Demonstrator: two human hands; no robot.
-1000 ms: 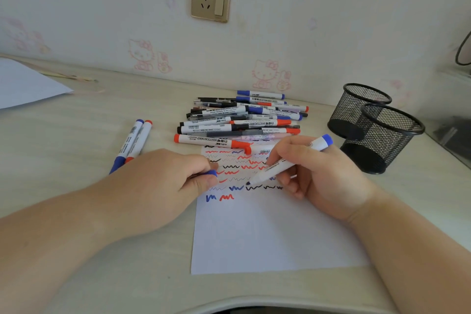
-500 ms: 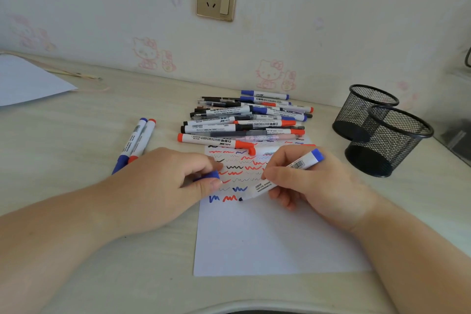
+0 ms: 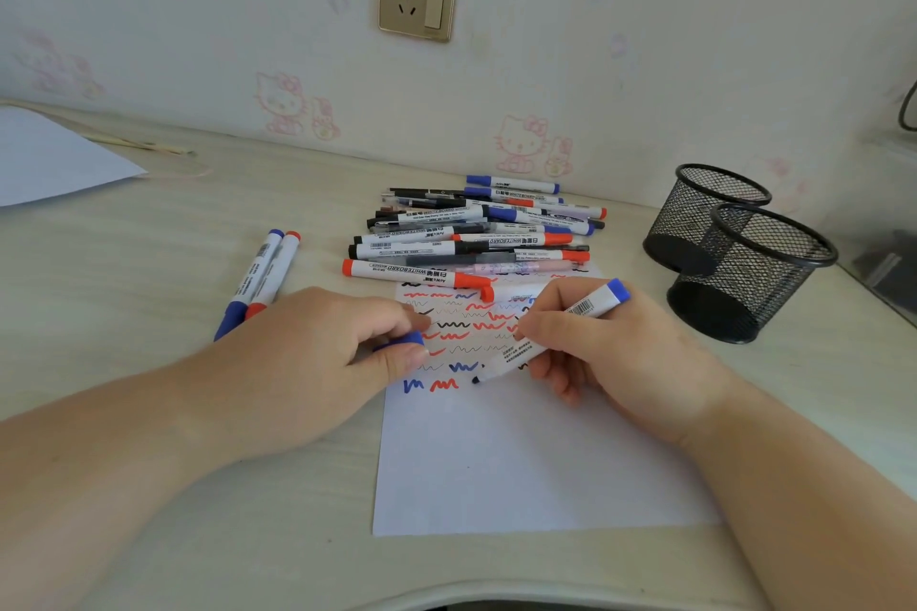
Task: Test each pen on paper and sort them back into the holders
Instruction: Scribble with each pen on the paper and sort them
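my right hand (image 3: 610,352) pinches a blue marker (image 3: 551,332), tip on the paper (image 3: 521,461) by the squiggles. my left hand (image 3: 317,362) curls round its blue cap (image 3: 404,340). beyond lies the pen pile (image 3: 476,233); two mesh holders (image 3: 744,253) stand far right.

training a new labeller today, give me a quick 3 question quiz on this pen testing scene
1. True or false: both mesh holders already have pens standing in them.
2. Which hand holds the blue cap? A) left hand B) right hand C) neither, it lies on the paper
3. Fill in: the tip of the marker in the right hand sits just right of a ____ squiggle on the paper.

Key:
1. False; no pens show in either holder.
2. A; the left hand pinches it.
3. Red.
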